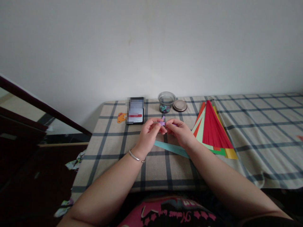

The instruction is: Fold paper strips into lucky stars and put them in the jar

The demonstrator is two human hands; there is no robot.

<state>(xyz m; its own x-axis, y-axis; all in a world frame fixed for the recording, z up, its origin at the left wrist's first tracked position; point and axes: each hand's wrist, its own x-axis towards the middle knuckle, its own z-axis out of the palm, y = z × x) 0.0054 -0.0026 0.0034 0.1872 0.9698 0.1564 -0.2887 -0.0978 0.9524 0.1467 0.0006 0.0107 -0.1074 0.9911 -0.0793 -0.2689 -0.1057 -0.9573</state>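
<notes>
Between my two hands is a small purple paper strip point(163, 118), partly folded, one end sticking up. My left hand point(151, 130) pinches it between thumb and fingers. From the other side my right hand point(178, 130) grips the same strip with thumb and forefinger, and a bit of purple shows beside its fingers. Under and in front of the hands lies a light blue paper strip point(171, 149), partly covered by my right forearm. Beyond the hands stands a clear plastic cup point(166, 102) with small blue and purple pieces at its bottom.
A round lid point(180, 105) lies beside the cup. To the right, red, green, orange and yellow paper strips point(216, 132) are fanned out on the checked tablecloth point(109, 145). A phone point(135, 110) leans at the back left, next to an orange bear cutout point(121, 117). The wall point(151, 47) borders the table behind.
</notes>
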